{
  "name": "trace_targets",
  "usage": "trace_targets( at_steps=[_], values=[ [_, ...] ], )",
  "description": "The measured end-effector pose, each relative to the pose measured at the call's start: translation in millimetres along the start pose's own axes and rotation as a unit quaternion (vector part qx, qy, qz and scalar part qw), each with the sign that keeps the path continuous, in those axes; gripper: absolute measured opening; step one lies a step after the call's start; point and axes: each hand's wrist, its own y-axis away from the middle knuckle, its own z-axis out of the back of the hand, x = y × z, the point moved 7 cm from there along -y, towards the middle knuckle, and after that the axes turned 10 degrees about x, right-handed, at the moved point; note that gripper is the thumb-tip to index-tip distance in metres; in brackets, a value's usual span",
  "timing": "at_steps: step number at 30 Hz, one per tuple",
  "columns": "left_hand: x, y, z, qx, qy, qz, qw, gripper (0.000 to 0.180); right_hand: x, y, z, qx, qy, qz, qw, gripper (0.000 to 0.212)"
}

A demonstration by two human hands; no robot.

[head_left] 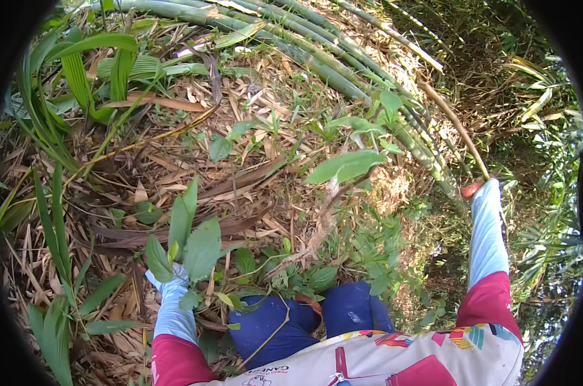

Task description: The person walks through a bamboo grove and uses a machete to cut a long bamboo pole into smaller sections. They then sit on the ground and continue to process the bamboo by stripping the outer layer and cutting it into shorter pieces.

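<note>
My right arm reaches out to the right in a light blue sleeve. At its end my right hand (473,188) looks closed on the near end of a thin brown stick (452,118), which slants up and away to the left. Close beside that hand run long green bamboo stems (343,82), curving from the upper left down to the right. On the left, my left hand (166,275) is low among broad green leaves (202,249) that cover most of it. Its fingers are hidden, so what it touches does not show.
Dry bamboo leaves (175,164) litter the ground. Tall strappy plants (79,83) stand at the left. A large leaf (346,166) rises in front of me, near a dry twisted stalk (323,225). Dense foliage (542,219) borders the right. My blue-clad knees (272,325) are bent below.
</note>
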Motion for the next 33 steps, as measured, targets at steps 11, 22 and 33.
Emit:
trace_targets(
  at_steps=[11,22,33],
  values=[
    [28,-34,32,0.034,0.084,0.065,0.994,0.099,-185,-91,-362,0.169,0.141,0.067,0.973,0.035],
    [40,-36,32,0.159,0.149,0.061,0.974,0.088,-15,13,-562,0.218,0.336,0.013,0.916,0.061],
    [43,-18,112,0.253,0.14,0.012,0.957,0.07,201,-35,-502,0.188,0.402,0.054,0.895,0.021]
  ],
)
